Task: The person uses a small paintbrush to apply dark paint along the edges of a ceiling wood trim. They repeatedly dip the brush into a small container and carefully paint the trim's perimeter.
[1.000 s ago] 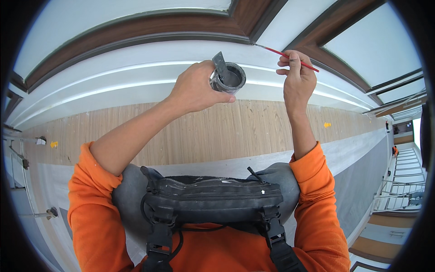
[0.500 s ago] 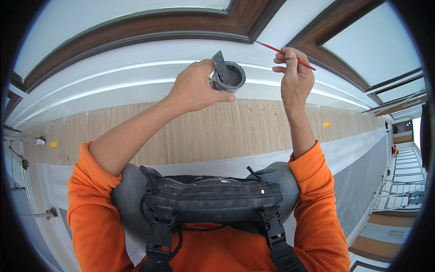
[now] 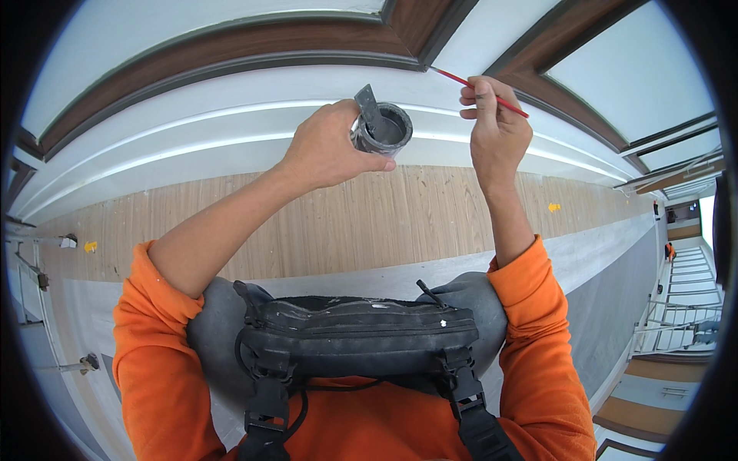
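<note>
Right hand [image 3: 500,134] is pinching a red brush [image 3: 507,106], best drawn lightly along the frame [image 3: 415,34] ahead; left hand [image 3: 323,146] is gripping a can [image 3: 393,132].

Orange long-sleeved top [image 3: 346,419], sleeves [image 3: 157,353] bunched up; grey trousers [image 3: 221,323]; black zippered chest pack [image 3: 357,329], white-flecked; black side-release buckles [image 3: 265,421].

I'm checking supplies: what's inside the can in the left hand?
Inside the can: dark grey paint and part of a flat grey spatula. The paint hides the can's bottom.
</note>
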The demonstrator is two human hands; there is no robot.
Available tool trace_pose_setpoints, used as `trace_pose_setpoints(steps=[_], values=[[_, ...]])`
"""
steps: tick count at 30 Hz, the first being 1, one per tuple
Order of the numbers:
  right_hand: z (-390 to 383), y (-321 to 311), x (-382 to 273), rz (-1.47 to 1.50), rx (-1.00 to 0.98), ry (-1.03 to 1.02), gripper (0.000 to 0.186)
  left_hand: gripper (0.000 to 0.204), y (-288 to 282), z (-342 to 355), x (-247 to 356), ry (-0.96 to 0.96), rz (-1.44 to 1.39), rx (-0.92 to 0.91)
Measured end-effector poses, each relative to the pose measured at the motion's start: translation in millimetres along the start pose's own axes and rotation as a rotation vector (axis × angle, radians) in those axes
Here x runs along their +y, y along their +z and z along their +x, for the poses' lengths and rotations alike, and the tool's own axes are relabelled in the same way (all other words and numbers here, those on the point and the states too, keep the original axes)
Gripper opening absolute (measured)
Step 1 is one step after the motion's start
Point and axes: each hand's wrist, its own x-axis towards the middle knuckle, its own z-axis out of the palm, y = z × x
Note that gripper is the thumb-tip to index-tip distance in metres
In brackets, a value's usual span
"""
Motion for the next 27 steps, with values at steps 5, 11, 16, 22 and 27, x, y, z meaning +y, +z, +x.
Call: trace_pose_setpoints(steps=[5, 11, 16, 22, 27], values=[[0.6, 0.3, -0.9, -0.136, -0.008, 0.004, 0.027, 0.07, -3.0, -1.6, -1.0, -0.002, -0.012, -0.01], [-0.2, 4.6, 1.5, -0.014, -0.052, 0.015, 0.025, 0.07, -1.6, -0.3, 1.0, -0.017, -0.006, -0.019], [1.1, 1.8, -1.3, -0.065, -0.006, 0.006, 0.024, 0.07, -3.5, -1.6, 0.0, -0.009, -0.02, -0.01], [0.9, 3.4, 0.4, -0.096, -0.029, -0.066, 0.023, 0.069, -1.1, -1.0, -0.2, -0.002, -0.021, -0.002], [-0.8, 5.6, -3.9, -0.021, -0.089, -0.027, 0.023, 0.069, -2.2, -1.1, 1.0, -0.014, 0.003, -0.016]])
